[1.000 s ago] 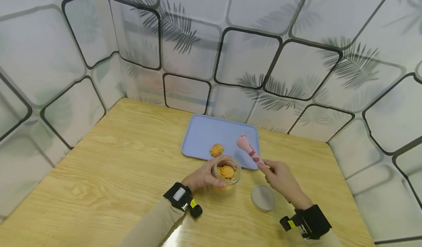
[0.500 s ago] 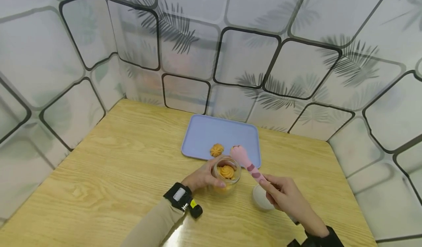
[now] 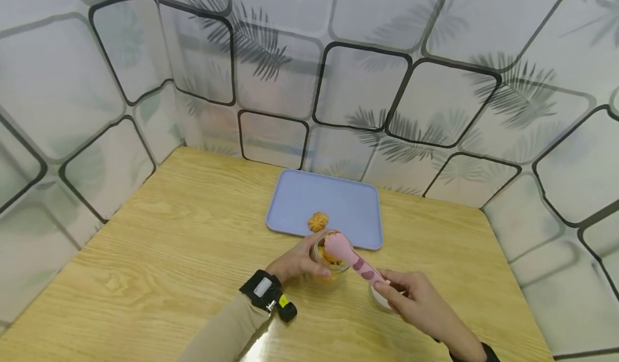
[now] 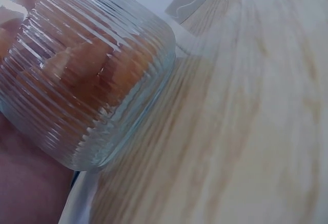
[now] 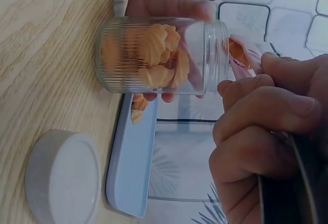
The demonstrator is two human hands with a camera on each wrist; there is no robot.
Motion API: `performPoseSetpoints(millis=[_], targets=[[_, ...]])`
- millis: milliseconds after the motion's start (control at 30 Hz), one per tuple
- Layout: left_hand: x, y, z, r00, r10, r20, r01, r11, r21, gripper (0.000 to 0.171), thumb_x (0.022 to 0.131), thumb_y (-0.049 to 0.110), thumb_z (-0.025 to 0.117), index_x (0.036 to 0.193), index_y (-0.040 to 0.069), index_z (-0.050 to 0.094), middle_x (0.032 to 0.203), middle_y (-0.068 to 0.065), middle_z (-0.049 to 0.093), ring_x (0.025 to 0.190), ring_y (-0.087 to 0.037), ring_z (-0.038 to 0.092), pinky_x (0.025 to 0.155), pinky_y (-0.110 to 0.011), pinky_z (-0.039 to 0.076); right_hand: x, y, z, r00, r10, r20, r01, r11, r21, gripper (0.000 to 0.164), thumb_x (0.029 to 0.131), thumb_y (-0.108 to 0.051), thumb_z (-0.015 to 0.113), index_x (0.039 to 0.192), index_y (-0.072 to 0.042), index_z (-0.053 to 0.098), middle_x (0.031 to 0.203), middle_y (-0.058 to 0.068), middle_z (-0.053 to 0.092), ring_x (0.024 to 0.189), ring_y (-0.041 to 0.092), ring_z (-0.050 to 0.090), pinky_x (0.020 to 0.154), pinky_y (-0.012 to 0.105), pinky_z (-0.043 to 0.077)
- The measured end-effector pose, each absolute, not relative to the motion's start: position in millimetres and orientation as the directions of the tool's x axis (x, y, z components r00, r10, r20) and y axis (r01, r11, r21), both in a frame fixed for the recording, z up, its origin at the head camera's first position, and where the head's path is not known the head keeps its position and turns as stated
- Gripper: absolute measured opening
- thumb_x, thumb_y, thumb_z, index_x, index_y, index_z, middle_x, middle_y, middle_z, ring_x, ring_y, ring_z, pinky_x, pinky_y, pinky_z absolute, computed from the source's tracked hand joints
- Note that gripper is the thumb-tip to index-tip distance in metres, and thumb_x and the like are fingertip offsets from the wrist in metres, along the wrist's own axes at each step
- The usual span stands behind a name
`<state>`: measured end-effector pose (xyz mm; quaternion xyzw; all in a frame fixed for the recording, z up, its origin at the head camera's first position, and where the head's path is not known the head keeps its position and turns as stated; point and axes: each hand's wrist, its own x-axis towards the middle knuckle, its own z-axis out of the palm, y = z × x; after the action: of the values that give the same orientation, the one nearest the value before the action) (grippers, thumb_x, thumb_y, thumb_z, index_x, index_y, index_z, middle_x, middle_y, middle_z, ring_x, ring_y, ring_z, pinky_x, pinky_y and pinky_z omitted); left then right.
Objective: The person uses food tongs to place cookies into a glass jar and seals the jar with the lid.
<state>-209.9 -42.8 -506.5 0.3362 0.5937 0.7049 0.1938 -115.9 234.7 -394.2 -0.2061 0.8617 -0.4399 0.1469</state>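
My left hand [image 3: 295,261] holds a ribbed glass jar [image 5: 197,62] around its side, with the jar standing on the table. Several swirled butter cookies [image 5: 154,47] lie inside it. In my right hand [image 3: 418,302] is a pair of pink paw-shaped tongs [image 3: 355,262], pinched between thumb and fingers. Its tips are over the jar's open mouth, and a cookie [image 5: 238,53] shows between them in the right wrist view. From the head camera, the tongs' paw end covers part of the jar's opening.
Behind the jar lies a blue tray [image 3: 333,195] bearing one cookie [image 3: 317,222] near its front edge. A round white lid [image 5: 64,178] rests on the wooden table right of the jar, partly under my right hand in the head view. Patterned curtains [image 3: 280,56] enclose the table.
My right hand has come toward me, and the tongs' tips have moved left from over the tray to the jar's mouth. The left hand and jar have stayed put.
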Motion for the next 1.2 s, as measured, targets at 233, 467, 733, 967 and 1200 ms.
performPoseSetpoints(millis=[233, 467, 733, 967, 1200], targets=[[-211, -39, -510, -0.667, 0.668, 0.331, 0.141, -0.324, 0.936, 0.088, 0.080, 0.038, 0.086, 0.148, 0.003, 0.044, 0.132, 0.001, 0.058, 0.118, -0.013, 0.054, 0.106, -0.030, 0.045, -116, 236, -388, -0.845, -0.525, -0.101, -0.228, 0.525, -0.820, 0.042, 0.106, -0.027, 0.056, 0.141, -0.004, 0.060, 0.053, -0.011, 0.044, 0.044, -0.002, 0.034, 0.039, 0.020, 0.033], [-213, -37, -509, -0.649, 0.668, 0.363, 0.157, -0.349, 0.924, 0.085, 0.080, 0.039, 0.087, 0.146, 0.004, 0.047, 0.135, 0.001, 0.059, 0.122, -0.015, 0.054, 0.111, -0.034, 0.042, -118, 237, -382, -0.835, -0.539, -0.109, -0.273, 0.579, -0.768, 0.043, 0.106, -0.029, 0.055, 0.141, -0.004, 0.060, 0.056, -0.013, 0.046, 0.046, -0.002, 0.037, 0.041, 0.020, 0.033], [-210, -42, -509, -0.682, 0.661, 0.313, 0.167, -0.276, 0.947, 0.092, 0.079, 0.044, 0.086, 0.150, 0.003, 0.043, 0.141, -0.014, 0.057, 0.127, -0.014, 0.053, 0.113, -0.030, 0.039, -128, 237, -386, -0.880, -0.474, -0.021, -0.282, 0.559, -0.779, 0.045, 0.107, -0.023, 0.055, 0.144, 0.002, 0.054, 0.059, -0.008, 0.050, 0.045, 0.000, 0.036, 0.039, 0.022, 0.034], [-209, -40, -508, -0.656, 0.665, 0.358, 0.172, -0.331, 0.928, 0.086, 0.081, 0.044, 0.086, 0.145, 0.002, 0.046, 0.139, -0.031, 0.052, 0.128, -0.019, 0.054, 0.117, -0.034, 0.037, -171, 229, -401, -0.920, -0.379, 0.098, -0.349, 0.681, -0.644, 0.048, 0.103, -0.032, 0.062, 0.143, -0.006, 0.057, 0.059, -0.008, 0.045, 0.047, 0.002, 0.034, 0.045, 0.021, 0.030], [-211, -39, -511, -0.655, 0.666, 0.356, 0.175, -0.325, 0.930, 0.088, 0.081, 0.048, 0.084, 0.144, 0.000, 0.046, 0.141, -0.033, 0.049, 0.128, -0.017, 0.054, 0.115, -0.033, 0.038, -220, 213, -433, -0.849, -0.502, 0.165, -0.506, 0.680, -0.530, 0.033, 0.100, -0.029, 0.067, 0.125, -0.008, 0.068, 0.055, -0.010, 0.041, 0.046, 0.000, 0.031, 0.047, 0.020, 0.025]])
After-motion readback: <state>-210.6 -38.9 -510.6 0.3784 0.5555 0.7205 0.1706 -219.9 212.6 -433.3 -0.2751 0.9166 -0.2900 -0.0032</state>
